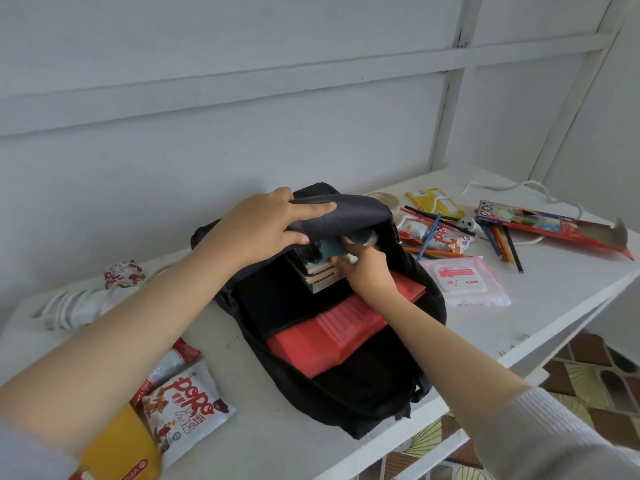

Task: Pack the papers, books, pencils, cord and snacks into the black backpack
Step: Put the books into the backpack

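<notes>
The black backpack (363, 393) lies open in the middle of the white worktop (277, 445), reaching its front edge. The left hand (263, 230) has its grip closed round the bag's top flap (346, 220), lifting it. The right hand (367, 268) reaches inside, its grip pinching a teal-covered book on a stack of books (318, 275). Red papers (311, 344) lie in the bag. Snack packets (187, 403) sit at the near left corner, a white cord (76, 306) by the left edge, coloured pencils (502, 240) towards the far right corner.
</notes>
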The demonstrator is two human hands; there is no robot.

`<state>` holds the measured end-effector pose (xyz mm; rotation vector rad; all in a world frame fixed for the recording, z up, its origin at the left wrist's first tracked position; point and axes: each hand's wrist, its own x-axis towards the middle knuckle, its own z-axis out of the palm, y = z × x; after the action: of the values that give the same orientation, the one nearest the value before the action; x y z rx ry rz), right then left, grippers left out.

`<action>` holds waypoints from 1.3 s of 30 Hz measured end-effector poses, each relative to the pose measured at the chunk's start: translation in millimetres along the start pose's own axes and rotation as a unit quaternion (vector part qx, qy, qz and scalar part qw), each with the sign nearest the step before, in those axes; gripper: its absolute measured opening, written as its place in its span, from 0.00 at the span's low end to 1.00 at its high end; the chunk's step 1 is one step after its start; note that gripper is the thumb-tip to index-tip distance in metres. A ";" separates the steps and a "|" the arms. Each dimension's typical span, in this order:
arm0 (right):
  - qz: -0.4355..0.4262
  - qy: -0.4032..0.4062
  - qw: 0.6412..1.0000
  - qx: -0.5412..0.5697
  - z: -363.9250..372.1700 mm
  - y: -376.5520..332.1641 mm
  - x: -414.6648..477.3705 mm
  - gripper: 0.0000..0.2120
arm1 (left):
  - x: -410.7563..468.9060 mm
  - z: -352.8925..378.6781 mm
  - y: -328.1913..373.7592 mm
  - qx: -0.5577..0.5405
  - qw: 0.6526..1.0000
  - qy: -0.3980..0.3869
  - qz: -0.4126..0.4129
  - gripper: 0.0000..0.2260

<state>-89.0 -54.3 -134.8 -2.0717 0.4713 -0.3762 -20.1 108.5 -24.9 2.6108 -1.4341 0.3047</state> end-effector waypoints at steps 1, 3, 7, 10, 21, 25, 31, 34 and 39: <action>-0.007 0.012 1.000 -0.014 1.3 0.6 -1.7 0.23 | 0.5 0.2 -0.6 -0.002 1.000 0.000 0.000 0.26; -0.018 0.030 0.999 -0.041 -2.2 1.2 -9.0 0.21 | 1.4 1.1 -2.6 -0.008 1.000 -0.001 -0.001 0.26; -0.102 0.086 0.985 -0.112 -34.6 9.8 -35.7 0.14 | 2.3 5.3 -6.5 -0.026 1.000 -0.006 -0.004 0.27; -0.130 0.223 0.948 -0.187 -71.3 28.0 -51.3 0.11 | 2.8 10.0 -7.7 -0.026 1.000 -0.010 0.000 0.28; 0.045 -0.055 0.899 -0.431 -155.1 89.5 -56.4 0.41 | 10.1 19.7 -9.5 -0.050 0.999 -0.018 0.000 0.27; 0.018 -0.031 0.864 -0.503 -160.1 90.4 -64.3 0.41 | 7.3 21.4 -8.5 -0.050 0.999 -0.011 0.000 0.27; 0.041 -0.045 0.914 -0.400 -157.4 108.2 -74.0 0.43 | 3.9 23.5 -6.2 -0.043 0.999 -0.005 -0.001 0.27; 0.012 0.029 0.933 -0.358 -154.6 108.7 -77.9 0.34 | 3.5 23.5 -7.0 -0.047 0.999 -0.006 0.003 0.27; 0.017 0.133 0.965 -0.224 -153.0 109.8 -84.2 0.24 | -1.3 24.7 -8.4 -0.060 0.998 -0.008 0.005 0.26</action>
<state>-250.5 -180.6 -158.1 -2.4558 0.8129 -0.5744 -11.0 108.5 -49.4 2.5167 -1.4228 0.1928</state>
